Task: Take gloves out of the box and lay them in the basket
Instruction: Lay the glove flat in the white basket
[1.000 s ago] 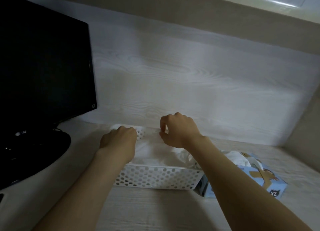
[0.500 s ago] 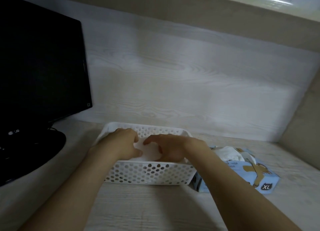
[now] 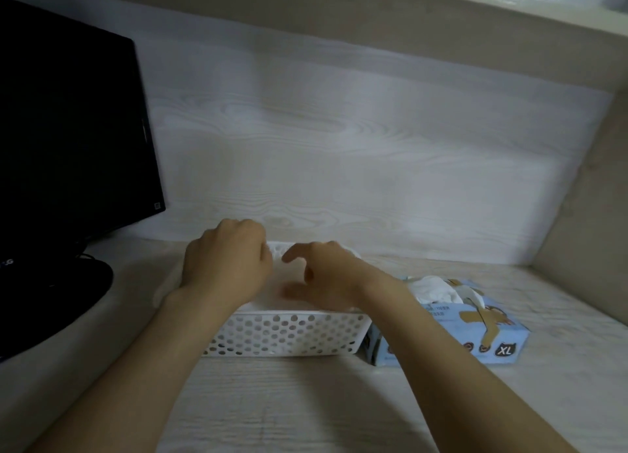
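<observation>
**Two hands over the white basket**

Both hands are over the white basket with the round holes. The basket sits on the pale wooden table, close to the wall.

The left hand is over the left part of the basket. We see its back. Its fingers bend down and hide behind it, so I cannot tell if they hold anything.

The right hand is over the middle of the basket. Its pointer finger and thumb are spread apart and bent a little. They do not pinch anything.

Something soft and white lies inside the basket, under the hands. It looks like a white glove, but it is blurry.

The blue box lies just to the right of the basket, with "XL" on its front. A second glove sticks out of its top.

A black screen stands on the left.
</observation>
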The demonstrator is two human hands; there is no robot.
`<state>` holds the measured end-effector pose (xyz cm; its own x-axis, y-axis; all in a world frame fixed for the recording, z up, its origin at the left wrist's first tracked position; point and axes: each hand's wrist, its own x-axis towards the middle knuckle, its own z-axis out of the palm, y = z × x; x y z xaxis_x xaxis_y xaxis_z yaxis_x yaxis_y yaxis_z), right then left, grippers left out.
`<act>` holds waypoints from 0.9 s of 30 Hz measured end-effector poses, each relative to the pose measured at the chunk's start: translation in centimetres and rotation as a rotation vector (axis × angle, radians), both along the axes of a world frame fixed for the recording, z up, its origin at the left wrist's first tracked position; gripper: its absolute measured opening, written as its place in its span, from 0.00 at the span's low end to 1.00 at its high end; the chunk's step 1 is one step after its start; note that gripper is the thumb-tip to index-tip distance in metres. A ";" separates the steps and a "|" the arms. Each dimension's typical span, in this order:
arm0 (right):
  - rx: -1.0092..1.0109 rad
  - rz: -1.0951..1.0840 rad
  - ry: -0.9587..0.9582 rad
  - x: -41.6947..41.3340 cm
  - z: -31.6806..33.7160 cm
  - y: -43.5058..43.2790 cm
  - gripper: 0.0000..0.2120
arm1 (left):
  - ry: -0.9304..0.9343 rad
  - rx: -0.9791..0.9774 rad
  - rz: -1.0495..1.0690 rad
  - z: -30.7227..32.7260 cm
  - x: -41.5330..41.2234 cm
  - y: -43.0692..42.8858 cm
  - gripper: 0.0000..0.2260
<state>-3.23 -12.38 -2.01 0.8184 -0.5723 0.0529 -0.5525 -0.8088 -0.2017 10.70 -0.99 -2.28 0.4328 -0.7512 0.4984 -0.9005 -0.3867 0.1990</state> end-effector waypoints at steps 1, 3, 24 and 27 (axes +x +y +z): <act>-0.032 -0.015 -0.117 -0.5 0.1 0.0 0.25 | -0.004 -0.061 -0.033 0.1 -0.8 0.0 0.06; -0.129 -0.047 -0.321 -1.8 0.0 -0.3 0.13 | 0.011 -0.154 -0.133 0.1 -2.5 -0.2 0.06; 0.029 -0.235 -0.570 -16.1 -2.9 -4.7 0.07 | -0.538 -0.223 -0.447 -7.5 -13.4 -3.2 0.22; -0.061 -0.220 -0.561 -15.9 -3.7 -5.5 0.05 | -0.590 -0.181 -0.429 -8.0 -13.8 -3.6 0.24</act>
<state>-19.18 -17.84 -5.67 0.5189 -0.7071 0.4803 -0.5309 -0.7070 -0.4673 -3.08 -4.57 -10.26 -0.2571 -0.6783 0.6883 -0.9415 0.0154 -0.3365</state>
